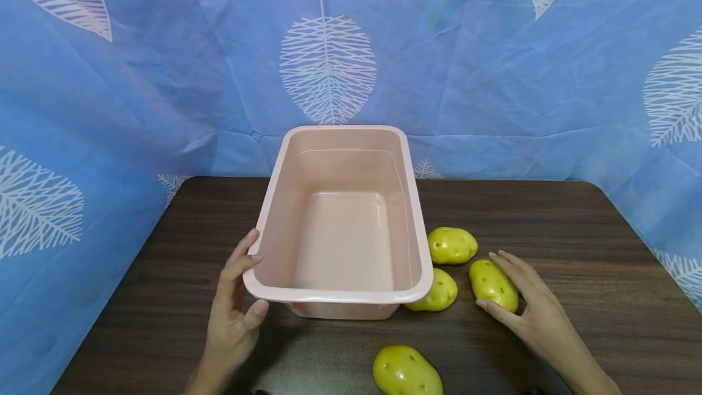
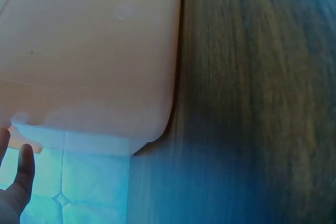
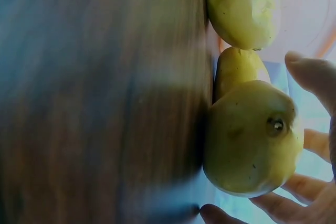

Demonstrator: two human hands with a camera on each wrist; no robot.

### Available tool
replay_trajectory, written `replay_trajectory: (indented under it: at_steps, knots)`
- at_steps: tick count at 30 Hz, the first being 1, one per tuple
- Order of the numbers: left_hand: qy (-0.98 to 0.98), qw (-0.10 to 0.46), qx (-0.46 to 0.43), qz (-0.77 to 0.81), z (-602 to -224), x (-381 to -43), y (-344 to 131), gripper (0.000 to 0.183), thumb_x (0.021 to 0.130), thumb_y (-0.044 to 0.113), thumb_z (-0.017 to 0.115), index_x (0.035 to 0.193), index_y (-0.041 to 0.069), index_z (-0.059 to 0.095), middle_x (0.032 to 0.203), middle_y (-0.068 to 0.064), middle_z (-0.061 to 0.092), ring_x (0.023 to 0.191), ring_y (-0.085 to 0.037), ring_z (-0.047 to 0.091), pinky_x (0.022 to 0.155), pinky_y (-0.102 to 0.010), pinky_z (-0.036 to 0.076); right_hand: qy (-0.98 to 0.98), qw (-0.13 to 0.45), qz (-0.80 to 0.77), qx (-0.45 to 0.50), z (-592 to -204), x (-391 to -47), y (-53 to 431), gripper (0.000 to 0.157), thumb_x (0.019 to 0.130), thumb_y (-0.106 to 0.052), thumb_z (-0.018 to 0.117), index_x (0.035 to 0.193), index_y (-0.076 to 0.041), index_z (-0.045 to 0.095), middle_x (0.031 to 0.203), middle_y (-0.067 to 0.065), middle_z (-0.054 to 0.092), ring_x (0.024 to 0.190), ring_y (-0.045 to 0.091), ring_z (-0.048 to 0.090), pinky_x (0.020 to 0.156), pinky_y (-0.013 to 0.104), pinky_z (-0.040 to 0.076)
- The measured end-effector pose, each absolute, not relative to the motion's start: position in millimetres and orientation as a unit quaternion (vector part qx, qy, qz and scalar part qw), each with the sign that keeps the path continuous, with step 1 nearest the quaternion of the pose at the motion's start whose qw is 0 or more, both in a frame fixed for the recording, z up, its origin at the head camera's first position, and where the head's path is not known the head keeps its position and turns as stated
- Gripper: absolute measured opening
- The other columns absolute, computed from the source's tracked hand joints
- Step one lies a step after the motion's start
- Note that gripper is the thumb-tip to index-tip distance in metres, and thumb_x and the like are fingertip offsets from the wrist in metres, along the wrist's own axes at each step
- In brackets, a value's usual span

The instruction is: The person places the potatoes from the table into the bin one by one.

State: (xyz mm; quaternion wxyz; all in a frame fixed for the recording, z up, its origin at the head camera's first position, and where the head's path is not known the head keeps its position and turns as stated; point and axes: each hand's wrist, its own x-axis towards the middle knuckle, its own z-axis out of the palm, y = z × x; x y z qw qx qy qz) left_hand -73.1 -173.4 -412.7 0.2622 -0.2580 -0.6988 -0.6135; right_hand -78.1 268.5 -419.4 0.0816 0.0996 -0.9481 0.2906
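A pale pink plastic basin (image 1: pixel 337 295) stands on the dark wooden table. At its left front corner is my left hand (image 1: pixel 233 303), fingers lightly bent with their tips at the rim and the thumb just below it. My right hand (image 1: pixel 532 303) spreads around a yellow-green potato (image 1: pixel 493 285) lying right of the basin, fingers along its far side and thumb by its near end. In the right wrist view the thumb (image 3: pixel 310 74) stands apart from that potato (image 3: pixel 247 140). Two more potatoes lie beside the basin, one farther back (image 1: pixel 452 245) and one partly hidden under the rim (image 1: pixel 441 291).
Another potato (image 1: pixel 407 372) lies at the front of the table (image 1: pixel 318 352). Blue cloth (image 1: pixel 230 47) with white leaf prints hangs behind and at both sides of the table. Small dark objects show at the bottom edge of the head view.
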Motion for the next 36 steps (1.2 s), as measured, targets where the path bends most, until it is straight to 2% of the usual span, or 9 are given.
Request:
replay_trajectory:
  at_steps: [10, 23, 36]
  knots:
    - [-0.703, 0.26, -0.261, -0.608, -411.3, -73.3, -172.2, 0.053, 0.095, 0.02, 0.063, 0.136, -0.005, 0.04, 0.157, -0.026, 0.025, 0.146, -0.034, 0.028, 0.111, -0.026, 0.033, -0.948, 0.088, 0.287, 0.105, -422.2, -80.5, 265.6, 0.08, 0.082, -0.03, 0.08, 0.15, -0.016, 0.04, 0.151, 0.021, 0.036, 0.126, 0.049, 0.043, 0.083, 0.067, 0.042]
    - [-0.711, 0.257, -0.251, -0.604, -411.5, -72.5, -172.3, 0.053, 0.095, 0.019, 0.062, 0.136, -0.005, 0.039, 0.158, -0.025, 0.024, 0.146, -0.033, 0.027, 0.111, -0.026, 0.032, -0.942, 0.114, 0.291, 0.123, -426.1, -82.4, 265.1, 0.081, 0.074, -0.022, 0.086, 0.145, -0.015, 0.047, 0.151, 0.021, 0.037, 0.123, 0.051, 0.045, 0.081, 0.068, 0.044]
    - [-0.695, 0.255, -0.263, -0.619, -412.8, -73.8, -172.8, 0.052, 0.096, 0.02, 0.061, 0.136, -0.006, 0.04, 0.158, -0.026, 0.024, 0.146, -0.035, 0.025, 0.112, -0.028, 0.03, -0.945, 0.124, 0.273, 0.134, -428.0, -82.3, 265.5, 0.079, 0.072, -0.019, 0.087, 0.142, -0.012, 0.05, 0.148, 0.023, 0.039, 0.12, 0.049, 0.048, 0.079, 0.066, 0.046]
